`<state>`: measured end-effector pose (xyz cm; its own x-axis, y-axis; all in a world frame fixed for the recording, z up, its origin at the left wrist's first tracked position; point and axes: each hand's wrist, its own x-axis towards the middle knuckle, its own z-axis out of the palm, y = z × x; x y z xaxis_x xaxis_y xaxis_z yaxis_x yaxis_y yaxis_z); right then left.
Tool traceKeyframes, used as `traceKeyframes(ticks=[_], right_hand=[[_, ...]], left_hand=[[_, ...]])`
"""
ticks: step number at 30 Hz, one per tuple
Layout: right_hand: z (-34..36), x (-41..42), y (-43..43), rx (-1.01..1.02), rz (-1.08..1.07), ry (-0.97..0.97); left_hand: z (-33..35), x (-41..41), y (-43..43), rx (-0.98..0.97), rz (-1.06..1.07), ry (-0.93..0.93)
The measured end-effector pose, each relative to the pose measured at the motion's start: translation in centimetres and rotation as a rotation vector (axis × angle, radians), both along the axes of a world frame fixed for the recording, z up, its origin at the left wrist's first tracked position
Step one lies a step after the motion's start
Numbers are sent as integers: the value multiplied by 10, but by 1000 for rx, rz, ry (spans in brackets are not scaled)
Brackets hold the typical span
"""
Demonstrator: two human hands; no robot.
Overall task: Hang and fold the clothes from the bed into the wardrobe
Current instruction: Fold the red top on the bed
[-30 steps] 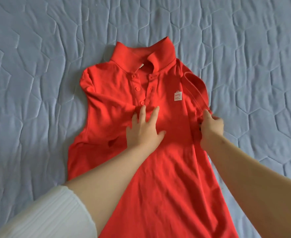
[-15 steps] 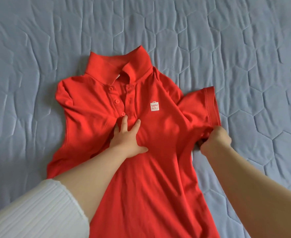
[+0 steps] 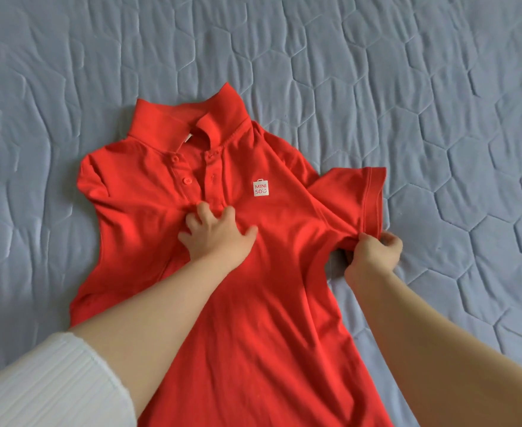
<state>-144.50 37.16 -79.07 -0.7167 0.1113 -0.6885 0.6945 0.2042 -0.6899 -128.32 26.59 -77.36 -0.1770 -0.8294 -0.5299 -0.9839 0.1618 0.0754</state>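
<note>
- Lying face-up on the bed point(image 3: 438, 87), the red polo shirt point(image 3: 269, 303) has its collar point(image 3: 189, 118) at the far end, long axis running straight away from the person.
- Spread left hand point(image 3: 215, 234) presses the chest under the placket point(image 3: 205, 183).
- Pinching the outstretched sleeve point(image 3: 355, 195) at its underarm edge, the right hand point(image 3: 373, 254) is nearer; likely folds it inward, leftward.

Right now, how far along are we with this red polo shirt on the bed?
Done: the red polo shirt lies front up on the bed cover, buttons showing. In hand: the left hand presses its chest while the right hand pinches the spread sleeve at its lower hem. Left: the body is not folded up yet, and no wardrobe is in view.
</note>
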Motion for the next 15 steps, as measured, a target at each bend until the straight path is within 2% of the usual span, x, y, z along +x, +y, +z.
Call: traceKeyframes(ticks=[2, 3, 5, 7, 9, 12, 15], right_hand=[[-3, 1, 2, -69, 29, 40], [-5, 2, 4, -89, 69, 57], [-7, 1, 8, -112, 176, 64], [-9, -3, 9, -118, 235, 38], [-11, -8, 8, -87, 280, 24], [-12, -10, 6, -74, 312, 23], [-15, -10, 8, -17, 307, 44]], left_hand=[[10, -24, -7, -370, -160, 183], [13, -37, -13, -432, -252, 312], [16, -65, -27, -321, -402, 442], [12, -88, -39, -125, -481, 352], [4, -102, -46, -47, -526, 200], [1, -109, -45, -130, -576, 112], [3, -114, -42, -177, -513, 177]])
